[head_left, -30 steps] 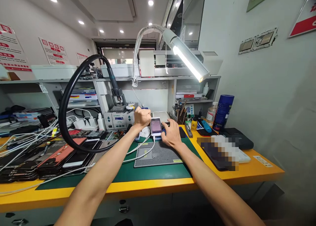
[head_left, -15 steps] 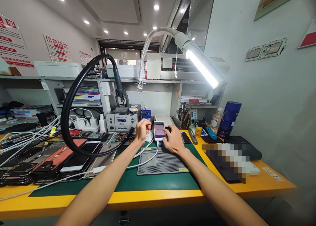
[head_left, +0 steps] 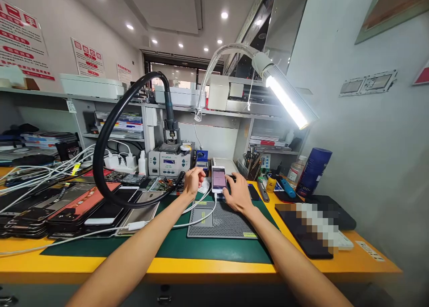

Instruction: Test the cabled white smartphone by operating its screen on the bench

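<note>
A white smartphone (head_left: 219, 180) with a lit pinkish screen stands tilted up at the back of the grey perforated mat (head_left: 231, 220). A white charging cable (head_left: 215, 205) is plugged into its lower edge. Left of the phone, apart from it, my left hand (head_left: 193, 182) is raised with its fingers curled in; nothing shows in them. My right hand (head_left: 239, 193) is at the phone's right edge, fingers apart and bent, thumb close to the lower right corner. Whether the thumb touches the phone, I cannot tell.
Stacked phones and phone parts (head_left: 80, 208) fill the left side, crossed by white cables. A thick black hose (head_left: 100, 146) loops up from the hot-air station (head_left: 170, 163). A lit lamp (head_left: 288, 100) hangs above. Tools, bottles and a dark tablet-like slab (head_left: 301, 231) lie right.
The view has tilted and shifted slightly, so the background sits lower and further right. Both hands keep nearly the same places beside the phone.
</note>
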{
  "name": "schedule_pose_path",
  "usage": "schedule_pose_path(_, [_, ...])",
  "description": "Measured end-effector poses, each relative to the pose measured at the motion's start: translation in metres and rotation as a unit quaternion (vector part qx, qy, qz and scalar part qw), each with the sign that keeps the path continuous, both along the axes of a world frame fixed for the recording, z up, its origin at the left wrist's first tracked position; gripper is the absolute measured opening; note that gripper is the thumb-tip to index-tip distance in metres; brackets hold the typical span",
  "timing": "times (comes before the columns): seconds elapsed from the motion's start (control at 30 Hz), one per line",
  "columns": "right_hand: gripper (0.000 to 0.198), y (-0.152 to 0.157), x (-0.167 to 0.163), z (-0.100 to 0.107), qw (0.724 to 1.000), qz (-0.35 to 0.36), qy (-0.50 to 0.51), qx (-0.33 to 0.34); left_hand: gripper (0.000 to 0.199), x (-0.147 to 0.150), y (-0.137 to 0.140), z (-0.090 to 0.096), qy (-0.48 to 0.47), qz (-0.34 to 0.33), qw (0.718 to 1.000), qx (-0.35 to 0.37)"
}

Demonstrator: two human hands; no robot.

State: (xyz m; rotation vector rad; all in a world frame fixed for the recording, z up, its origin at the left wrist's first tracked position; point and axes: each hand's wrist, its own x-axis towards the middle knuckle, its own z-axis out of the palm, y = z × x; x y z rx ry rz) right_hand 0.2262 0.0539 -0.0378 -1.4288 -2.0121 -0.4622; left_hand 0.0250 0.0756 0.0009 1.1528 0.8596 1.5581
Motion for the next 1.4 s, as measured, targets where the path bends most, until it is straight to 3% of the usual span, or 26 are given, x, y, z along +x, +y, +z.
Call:
schedule_pose_path(0.23, [0.053, -0.001, 0.004, 0.003, 0.99, 0.005, 0.14, 0.008, 0.044, 0.005, 0.003, -0.008, -0.008, -0.035, 0.999, 0.002])
schedule_pose_path(0.37, [0.058, 0.005, 0.017, 0.006, 0.948, 0.029, 0.316, -0.005, 0.055, 0.005, 0.001, -0.006, -0.04, -0.06, 0.997, -0.011])
schedule_pose_path(0.47, [0.059, 0.007, 0.03, 0.01, 0.859, 0.059, 0.502, -0.08, 0.06, 0.003, -0.001, -0.003, -0.066, -0.074, 0.995, -0.024])
schedule_pose_path(0.57, [0.059, 0.004, 0.041, 0.016, 0.73, 0.108, 0.655, -0.164, 0.06, 0.0, -0.003, 0.0, -0.096, -0.09, 0.99, -0.04])
schedule_pose_path(0.67, [0.061, -0.003, 0.048, 0.025, 0.61, 0.19, 0.733, -0.234, 0.057, -0.004, -0.005, 0.004, -0.141, -0.12, 0.981, -0.06])
schedule_pose_path(0.77, [0.074, -0.012, 0.052, 0.036, 0.532, 0.303, 0.724, -0.318, 0.067, -0.008, -0.006, 0.008, -0.138, -0.184, 0.971, -0.068])
schedule_pose_path(0.87, [0.092, -0.021, 0.049, 0.047, 0.482, 0.379, 0.696, -0.374, 0.087, -0.011, -0.01, 0.012, -0.085, -0.285, 0.952, -0.068])
schedule_pose_path(0.97, [0.103, -0.03, 0.043, 0.054, 0.477, 0.402, 0.664, -0.412, 0.102, -0.013, -0.015, 0.016, -0.103, -0.403, 0.905, -0.088])
schedule_pose_path(1.07, [0.104, -0.037, 0.035, 0.059, 0.521, 0.397, 0.622, -0.429, 0.108, -0.016, -0.024, 0.023, -0.162, -0.502, 0.842, -0.115])
schedule_pose_path(1.17, [0.1, -0.045, 0.025, 0.064, 0.567, 0.397, 0.567, -0.447, 0.11, -0.018, -0.034, 0.028, -0.146, -0.583, 0.788, -0.133])
schedule_pose_path(1.3, [0.098, -0.052, 0.004, 0.066, 0.608, 0.377, 0.496, -0.492, 0.117, -0.014, -0.045, 0.03, -0.107, -0.667, 0.724, -0.143])
schedule_pose_path(1.4, [0.098, -0.052, -0.013, 0.054, 0.622, 0.363, 0.499, -0.482, 0.123, -0.001, -0.047, 0.023, -0.081, -0.72, 0.673, -0.146])
